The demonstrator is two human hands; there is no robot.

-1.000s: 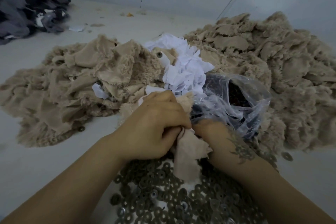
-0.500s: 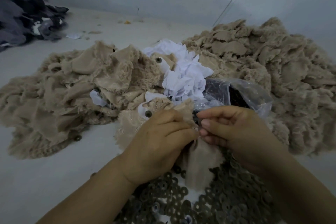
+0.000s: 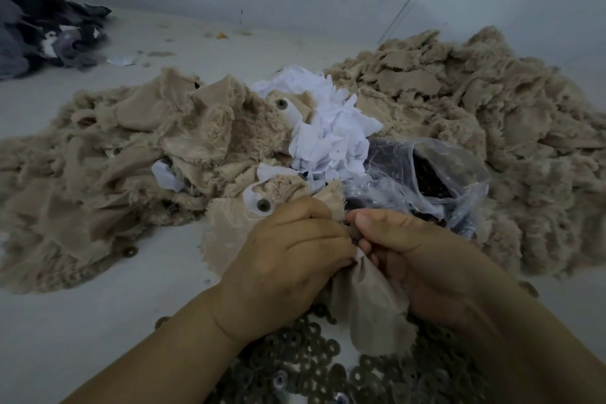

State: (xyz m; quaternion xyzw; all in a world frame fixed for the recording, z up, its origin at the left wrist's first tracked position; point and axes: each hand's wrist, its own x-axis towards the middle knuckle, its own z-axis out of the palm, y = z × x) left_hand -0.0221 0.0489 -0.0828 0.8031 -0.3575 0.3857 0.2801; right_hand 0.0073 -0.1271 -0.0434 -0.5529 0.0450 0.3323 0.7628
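Observation:
My left hand grips a tan fabric piece that hangs down between both hands. My right hand meets it from the right, thumb and fingers pinching a small dark part against the fabric where the hands touch. Under my wrists lies a heap of round metal washers. A clear plastic bag with dark small parts inside sits open just beyond my right hand.
Tan plush fabric pieces are heaped on the left and on the right. White fabric scraps lie between them. A finished piece with a round eye lies by my left hand. Dark cloth is piled far left.
My right hand came out from under the fabric, rose to meet the left, and now pinches at the fabric's top edge. The left hand kept its grip.

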